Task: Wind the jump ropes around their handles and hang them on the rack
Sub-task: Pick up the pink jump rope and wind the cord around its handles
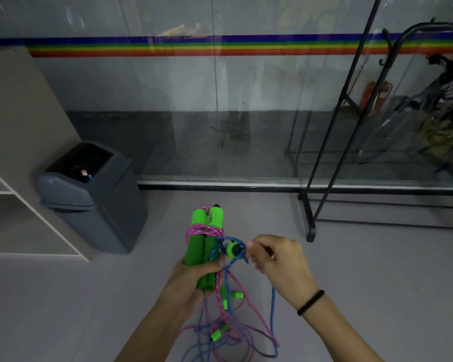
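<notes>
A glass wall [168, 100] with a rainbow stripe [141, 47] fills the far side, and grey floor [63, 296] runs from it to the person. A beige shelf unit [24, 113] stands at the left. The black metal rack [310, 220] stands at the right against the glass, well apart from the hands, with dark things hanging at its far end (too blurred to name). A grey bin [102, 205] sits beside the shelf unit.

The left hand [194, 280] grips a pair of green handles [207, 244] held upright side by side, its fingers wrapped round their lower half. A pink rope [204, 229] is wound a few turns round their upper part, and its loose length drops to the floor.

The right hand [277, 259], with a black band [310, 301] on the wrist, has its fingers curled and pinching a blue rope [273, 309] just beside the pair. That rope loops over another green handle end [232, 249] between the hands. Below, blue and pink ropes hang tangled together, with two more green handles [237, 294] caught among them, one lower [219, 334].
</notes>
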Motion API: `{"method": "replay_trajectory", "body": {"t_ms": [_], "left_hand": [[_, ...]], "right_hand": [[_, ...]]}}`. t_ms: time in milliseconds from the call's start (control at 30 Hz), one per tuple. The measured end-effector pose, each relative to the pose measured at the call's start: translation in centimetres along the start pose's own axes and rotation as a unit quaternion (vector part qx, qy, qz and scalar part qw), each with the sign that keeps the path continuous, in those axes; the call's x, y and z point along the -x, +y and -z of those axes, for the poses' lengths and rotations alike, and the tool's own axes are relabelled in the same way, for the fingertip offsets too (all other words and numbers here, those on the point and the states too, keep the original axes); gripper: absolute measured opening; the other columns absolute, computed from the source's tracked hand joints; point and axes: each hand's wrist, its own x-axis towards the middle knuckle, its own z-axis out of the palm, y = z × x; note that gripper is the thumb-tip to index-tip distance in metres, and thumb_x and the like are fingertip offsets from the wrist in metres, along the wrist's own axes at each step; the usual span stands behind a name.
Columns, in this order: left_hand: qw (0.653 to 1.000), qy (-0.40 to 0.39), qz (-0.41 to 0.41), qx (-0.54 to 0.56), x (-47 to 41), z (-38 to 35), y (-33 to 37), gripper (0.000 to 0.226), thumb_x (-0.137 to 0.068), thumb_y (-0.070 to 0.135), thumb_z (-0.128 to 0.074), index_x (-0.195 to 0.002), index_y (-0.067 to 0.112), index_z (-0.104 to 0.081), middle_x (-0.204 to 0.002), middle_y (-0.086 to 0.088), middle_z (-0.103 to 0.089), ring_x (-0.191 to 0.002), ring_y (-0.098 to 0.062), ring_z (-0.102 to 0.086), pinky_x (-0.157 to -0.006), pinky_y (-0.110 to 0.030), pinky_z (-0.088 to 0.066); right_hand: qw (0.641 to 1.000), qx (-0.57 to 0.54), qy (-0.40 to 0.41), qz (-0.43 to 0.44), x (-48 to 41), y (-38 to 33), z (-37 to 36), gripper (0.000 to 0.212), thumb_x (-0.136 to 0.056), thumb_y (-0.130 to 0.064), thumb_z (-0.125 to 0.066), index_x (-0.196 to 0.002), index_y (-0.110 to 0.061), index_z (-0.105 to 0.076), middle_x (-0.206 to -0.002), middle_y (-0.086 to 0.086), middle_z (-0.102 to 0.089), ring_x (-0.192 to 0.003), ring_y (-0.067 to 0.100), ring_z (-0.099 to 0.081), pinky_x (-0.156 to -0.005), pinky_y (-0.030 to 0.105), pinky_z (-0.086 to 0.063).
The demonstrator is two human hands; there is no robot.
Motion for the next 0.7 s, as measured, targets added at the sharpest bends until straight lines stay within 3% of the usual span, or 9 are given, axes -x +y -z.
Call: {"method": "replay_trajectory", "body": {"t_ms": [100,167,267,333,400,467,567,633,700], "left_hand": [[0.996,0.051,-0.030,-0.067,-0.4,0.1,-1.1,0.047,-0.047,-0.007,-0.082,-0.089,0.009,-0.065,-0.071,-0.010,-0.068,-0.058,-0.019,-0.061,-0.064,-0.034,-0.051],[0.986,0.101,-0.073,-0.109,-0.8,0.4,-1.8,0.042,-0.054,-0.016,-0.078,-0.083,0.009,-0.060,-0.063,-0.008,-0.063,-0.047,-0.014,-0.057,-0.052,-0.027,-0.049],[0.972,0.146,-0.101,-0.157,-1.6,1.2,-3.2,0.045,-0.052,-0.016,-0.079,-0.083,0.007,-0.056,-0.061,-0.008,-0.056,-0.044,-0.013,-0.049,-0.037,-0.020,-0.041],[0.968,0.165,-0.093,-0.167,-1.8,2.1,-4.0,0.051,-0.040,-0.010,-0.083,-0.081,0.006,-0.056,-0.059,-0.008,-0.056,-0.046,-0.016,-0.047,-0.040,-0.023,-0.040],[0.969,0.178,-0.077,-0.154,-1.9,3.0,-4.5,0.054,-0.035,0.001,-0.084,-0.083,0.003,-0.060,-0.063,-0.012,-0.061,-0.054,-0.019,-0.053,-0.050,-0.025,-0.043],[0.971,0.179,-0.080,-0.138,-1.9,3.7,-4.7,0.048,-0.045,0.004,-0.087,-0.086,0.002,-0.062,-0.067,-0.017,-0.063,-0.059,-0.022,-0.055,-0.052,-0.025,-0.045],[0.952,0.202,-0.146,-0.177,-1.6,4.6,-3.9,0.037,-0.050,0.028,-0.080,-0.078,0.014,-0.059,-0.060,-0.013,-0.058,-0.052,-0.019,-0.049,-0.045,-0.022,-0.041],[0.925,0.215,-0.208,-0.232,-1.3,4.9,-2.6,0.033,-0.050,0.035,-0.073,-0.074,0.018,-0.057,-0.057,-0.009,-0.056,-0.046,-0.016,-0.046,-0.042,-0.024,-0.038],[0.897,0.221,-0.255,-0.284,-0.8,4.9,-0.8,0.026,-0.059,0.021,-0.076,-0.077,0.022,-0.056,-0.060,-0.009,-0.057,-0.042,-0.008,-0.047,-0.045,-0.024,-0.040]], "right_hand": [[0.998,-0.058,0.034,0.002,0.0,-0.2,-0.4,0.033,-0.091,-0.020,-0.054,-0.058,-0.023,-0.058,-0.065,-0.003,-0.061,-0.061,0.017,-0.061,-0.062,0.043,-0.054],[0.983,-0.181,0.035,-0.018,0.0,-0.5,-0.3,0.034,-0.092,-0.016,-0.052,-0.059,-0.019,-0.058,-0.062,-0.003,-0.057,-0.058,0.017,-0.058,-0.055,0.040,-0.052],[0.931,-0.360,-0.003,-0.057,-0.2,-1.1,1.2,0.032,-0.088,-0.025,-0.053,-0.058,-0.015,-0.059,-0.059,-0.002,-0.052,-0.053,0.011,-0.044,-0.048,0.021,-0.039],[0.897,-0.435,-0.042,-0.067,-0.5,-1.2,2.7,0.031,-0.078,-0.037,-0.063,-0.056,-0.016,-0.060,-0.061,0.000,-0.048,-0.054,0.008,-0.040,-0.049,0.018,-0.035],[0.863,-0.501,-0.037,-0.058,-0.8,-0.9,4.2,0.034,-0.065,-0.045,-0.075,-0.056,-0.015,-0.061,-0.061,-0.001,-0.052,-0.058,0.008,-0.048,-0.054,0.018,-0.043],[0.877,-0.476,0.029,-0.054,-1.1,-0.3,5.6,0.029,-0.067,-0.038,-0.072,-0.056,-0.013,-0.060,-0.062,-0.002,-0.057,-0.063,0.007,-0.056,-0.063,0.016,-0.048],[0.924,-0.351,0.122,-0.087,-1.2,1.5,6.3,0.034,-0.087,-0.008,-0.052,-0.054,-0.007,-0.050,-0.057,-0.003,-0.058,-0.058,0.002,-0.056,-0.058,0.011,-0.047],[0.956,-0.253,0.100,-0.112,-1.0,3.4,5.8,0.043,-0.090,-0.001,-0.048,-0.048,-0.011,-0.049,-0.050,-0.005,-0.054,-0.052,0.002,-0.051,-0.057,0.015,-0.044],[0.972,-0.178,0.067,-0.135,-0.5,6.0,4.8,0.046,-0.090,-0.005,-0.052,-0.046,-0.015,-0.049,-0.050,-0.002,-0.051,-0.055,0.010,-0.049,-0.064,0.028,-0.043]]}}
